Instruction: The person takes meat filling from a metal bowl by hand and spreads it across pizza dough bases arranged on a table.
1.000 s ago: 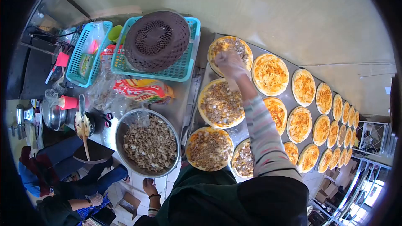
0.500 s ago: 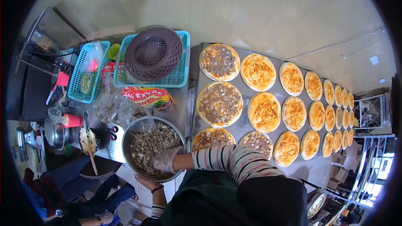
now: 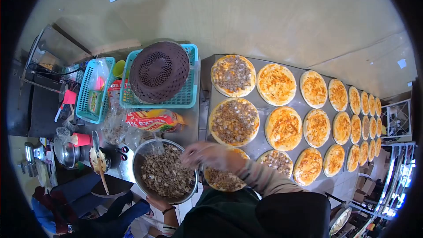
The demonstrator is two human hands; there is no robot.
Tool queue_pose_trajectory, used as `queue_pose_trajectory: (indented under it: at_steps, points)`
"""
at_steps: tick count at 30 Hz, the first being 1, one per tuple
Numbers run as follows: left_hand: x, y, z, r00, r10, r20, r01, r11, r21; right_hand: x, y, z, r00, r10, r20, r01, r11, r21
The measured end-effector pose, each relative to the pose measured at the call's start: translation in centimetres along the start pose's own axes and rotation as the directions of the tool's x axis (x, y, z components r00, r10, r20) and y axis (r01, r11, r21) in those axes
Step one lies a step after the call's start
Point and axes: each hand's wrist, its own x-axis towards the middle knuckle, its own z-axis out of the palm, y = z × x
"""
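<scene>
A metal bowl (image 3: 137, 180) filled with a crumbly brown mixture with pale bits (image 3: 163, 167) is tilted slightly at the counter's front edge. Bare, my left hand (image 3: 157, 202) supports it from below at the near side, fingers partly hidden. My right hand (image 3: 205, 155), in a clear plastic glove, is above the bowl's right rim, blurred by motion. Its fingers look curled; what is in them cannot be made out. Just beside it lie flat round dough bases topped with the mixture, a near one (image 3: 224, 180) partly behind my forearm and another (image 3: 234, 122) farther back.
Rows of sauce-covered rounds (image 3: 283, 128) fill the metal table to the right. Left stand turquoise baskets (image 3: 195, 89), a brown woven basket (image 3: 159, 72), a red-yellow packet (image 3: 154, 120), scissors (image 3: 123, 152) and a pan with a wooden spatula (image 3: 103, 178). Another person's legs (image 3: 119, 216) are lower left.
My right hand has come up out of the mixture and moved right, over the bowl's rim. My left hand stays at the bowl. The view has shifted slightly.
</scene>
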Motion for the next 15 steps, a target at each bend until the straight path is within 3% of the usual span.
queue_pose_trajectory:
  at_steps: [1,2,3,4,5,6,7,9,10,11,12,13,14,15]
  points:
    - [-0.4,0.5,0.1,1.0,-0.007,-0.007,0.007,1.0,-0.013,-3.0,-5.4,-0.6,0.945,-0.327,0.017,0.327,0.945,-0.022]
    - [-0.8,1.6,0.8,0.998,0.004,-0.062,-0.006,0.999,-0.04,-2.9,-5.8,-3.7,0.948,-0.319,-0.016,0.313,0.938,-0.153]
    - [-0.5,1.0,0.5,0.997,0.008,-0.073,-0.011,1.0,-0.03,-1.6,-5.4,-8.0,0.673,-0.717,0.181,0.731,0.607,-0.31]
    - [-0.1,0.0,-0.1,0.998,0.022,-0.063,-0.018,0.997,0.074,-1.7,-7.0,-9.3,0.921,-0.196,-0.337,0.182,0.98,-0.075]
    - [0.0,-0.7,-0.4,0.998,0.031,-0.054,-0.021,0.984,0.175,-0.7,-6.6,-12.9,0.776,-0.496,-0.39,0.34,0.85,-0.403]
    - [-0.1,-0.9,-0.5,0.997,0.029,-0.068,-0.016,0.983,0.185,-0.2,-8.9,-15.4,0.81,-0.464,-0.358,0.416,0.886,-0.206]
    - [-0.1,-0.8,-0.5,0.997,0.045,-0.065,-0.03,0.975,0.222,0.6,-10.1,-17.1,0.785,-0.376,-0.493,0.303,0.926,-0.225]
    - [-0.2,-0.6,-0.3,0.995,0.061,-0.082,-0.038,0.965,0.261,4.3,-9.9,-23.9,0.729,-0.373,-0.574,0.218,0.921,-0.322]
    - [-0.2,-0.5,-0.2,0.997,-0.027,-0.066,0.032,0.997,0.064,4.8,-10.7,-25.4,0.728,-0.525,-0.442,-0.086,0.569,-0.818]
    - [-0.1,-0.5,-0.2,0.994,-0.104,-0.036,0.099,0.986,-0.136,5.5,-11.4,-26.4,0.78,-0.577,-0.242,-0.331,-0.052,-0.942]
    - [-0.3,-0.4,0.1,0.998,-0.031,-0.059,0.024,0.994,-0.104,6.3,-11.6,-27.2,0.787,-0.574,-0.226,-0.309,-0.049,-0.95]
    - [-0.4,-0.3,-0.2,0.997,-0.029,-0.078,0.021,0.995,-0.097,7.0,-11.5,-27.8,0.76,-0.537,-0.366,-0.401,0.057,-0.914]
    - [-0.3,-0.2,-0.4,0.996,0.03,-0.079,-0.017,0.988,0.157,7.7,-11.4,-28.3,0.717,-0.483,-0.502,-0.493,0.157,-0.856]
    - [-0.3,-0.3,-0.5,0.995,0.082,-0.06,-0.052,0.916,0.399,8.1,-11.5,-28.6,0.723,-0.478,-0.499,-0.487,0.16,-0.858]
